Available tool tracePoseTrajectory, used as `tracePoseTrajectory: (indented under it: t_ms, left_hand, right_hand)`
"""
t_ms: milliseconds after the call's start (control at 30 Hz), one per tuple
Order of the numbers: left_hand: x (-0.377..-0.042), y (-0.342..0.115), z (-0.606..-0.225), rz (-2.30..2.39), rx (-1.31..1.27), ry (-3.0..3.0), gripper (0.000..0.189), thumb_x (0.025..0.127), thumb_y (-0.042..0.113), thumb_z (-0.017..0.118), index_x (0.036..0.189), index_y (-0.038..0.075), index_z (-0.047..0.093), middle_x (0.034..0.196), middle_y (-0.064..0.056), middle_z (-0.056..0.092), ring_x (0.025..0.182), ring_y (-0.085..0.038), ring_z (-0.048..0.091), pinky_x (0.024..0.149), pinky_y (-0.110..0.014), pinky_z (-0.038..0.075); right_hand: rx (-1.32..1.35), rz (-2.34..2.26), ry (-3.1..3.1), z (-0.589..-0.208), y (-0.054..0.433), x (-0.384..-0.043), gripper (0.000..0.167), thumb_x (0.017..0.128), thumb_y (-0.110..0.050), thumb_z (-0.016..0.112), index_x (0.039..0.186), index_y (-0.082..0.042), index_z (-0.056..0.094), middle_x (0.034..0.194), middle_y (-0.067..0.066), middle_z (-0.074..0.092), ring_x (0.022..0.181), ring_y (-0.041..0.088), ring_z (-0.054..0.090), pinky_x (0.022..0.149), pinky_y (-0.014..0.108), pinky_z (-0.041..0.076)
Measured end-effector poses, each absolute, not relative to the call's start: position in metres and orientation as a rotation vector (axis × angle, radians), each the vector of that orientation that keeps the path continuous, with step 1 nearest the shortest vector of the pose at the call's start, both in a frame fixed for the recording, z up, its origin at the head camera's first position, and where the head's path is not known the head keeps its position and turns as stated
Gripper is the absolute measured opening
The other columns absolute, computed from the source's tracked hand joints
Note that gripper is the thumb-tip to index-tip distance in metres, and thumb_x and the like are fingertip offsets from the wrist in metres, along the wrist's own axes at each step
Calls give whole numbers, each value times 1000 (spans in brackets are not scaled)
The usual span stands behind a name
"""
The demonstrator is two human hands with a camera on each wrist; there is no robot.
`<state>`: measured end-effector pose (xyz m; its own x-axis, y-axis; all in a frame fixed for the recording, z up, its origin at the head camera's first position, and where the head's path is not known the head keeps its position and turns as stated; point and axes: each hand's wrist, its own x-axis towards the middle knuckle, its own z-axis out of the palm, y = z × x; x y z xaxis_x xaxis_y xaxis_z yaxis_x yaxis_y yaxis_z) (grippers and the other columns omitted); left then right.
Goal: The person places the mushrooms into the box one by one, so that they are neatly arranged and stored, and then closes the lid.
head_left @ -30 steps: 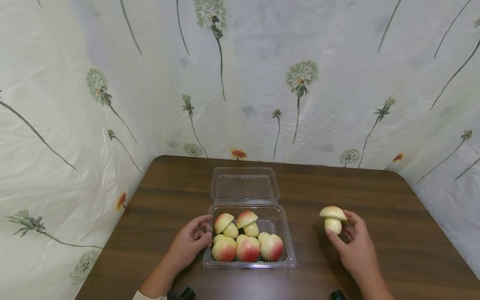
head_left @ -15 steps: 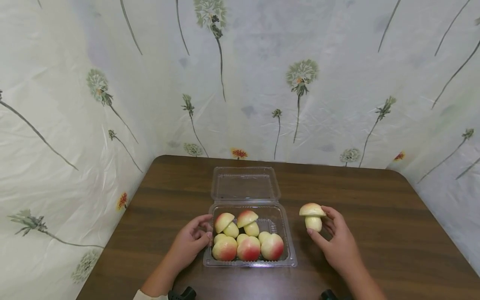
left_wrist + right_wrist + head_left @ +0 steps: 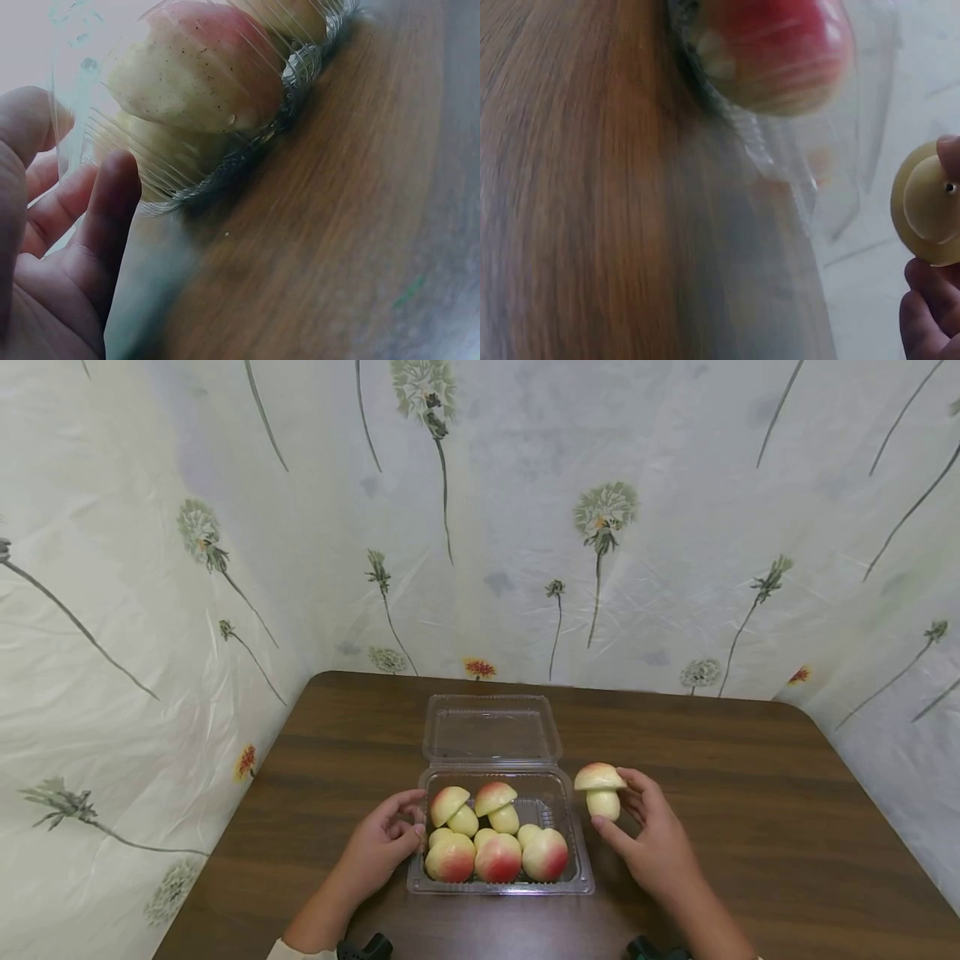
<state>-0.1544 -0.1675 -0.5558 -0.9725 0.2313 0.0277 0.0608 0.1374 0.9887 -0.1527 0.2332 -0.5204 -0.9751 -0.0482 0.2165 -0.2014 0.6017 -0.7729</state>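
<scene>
Beside the left wall of a clear plastic clamshell box (image 3: 581,885), my left hand (image 3: 378,843) rests its thumb and fingertips against the edge, loosely bent. The left wrist view has the thumb (image 3: 112,202) and fingers apart at the plastic. My right hand (image 3: 660,843) holds a toy mushroom (image 3: 602,803) by its stem and cap, upright, just right of the box. Its pale underside (image 3: 926,199) shows in the right wrist view. Inside the box, two mushrooms (image 3: 448,807) lean in the back row, and three more with red-tinged caps (image 3: 498,858) lie in front.
The box's lid (image 3: 491,731) lies folded back behind it. A bare patch of box floor (image 3: 536,810) shows at its back right. Brown wood-grain table (image 3: 712,760) surrounds the box, with a floral sheet (image 3: 510,510) hanging behind and at both sides.
My right hand has moved left with the mushroom, from well right of the box to close beside its right wall. My left hand and the box have stayed in place.
</scene>
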Motion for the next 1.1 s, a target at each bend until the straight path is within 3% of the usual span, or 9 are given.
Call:
tracePoseTrajectory:
  t_ms: [267,400,467,533,1100]
  left_hand:
    - [-153,-167,-557,1955,269,2265,49,99,2,66,147,3,53,115,-20,57,77,-14,66,73,-26,58]
    - [-154,-166,-557,1966,281,2260,49,99,1,66,146,1,53,114,-21,57,76,-14,66,73,-26,58]
    - [-154,-166,-557,1971,281,2257,49,99,1,66,146,1,53,114,-20,57,76,-13,66,73,-26,58]
    - [-154,-166,-557,1973,280,2256,49,99,1,66,146,1,53,113,-20,57,76,-13,66,73,-26,58]
    - [-154,-167,-554,1960,274,2271,49,99,2,66,146,1,53,114,-21,57,76,-13,66,73,-25,58]
  right_hand:
    - [309,1325,-2603,-518,213,-155,73,91,-21,84,151,-7,43,147,18,55,130,43,62,101,4,39]
    - [341,1331,-2589,-516,206,-158,72,90,-19,85,149,-8,45,146,17,56,129,41,63,107,29,51]
    - [366,1336,-2588,-514,203,-159,72,90,-18,85,149,-8,45,146,18,56,129,41,63,106,44,52]
    - [386,1339,-2593,-514,200,-161,72,90,-17,85,149,-7,45,145,19,56,129,42,63,106,52,51]
    - [512,1265,-2674,-514,186,-172,74,85,-14,88,148,-12,50,144,12,59,125,34,65,104,49,54]
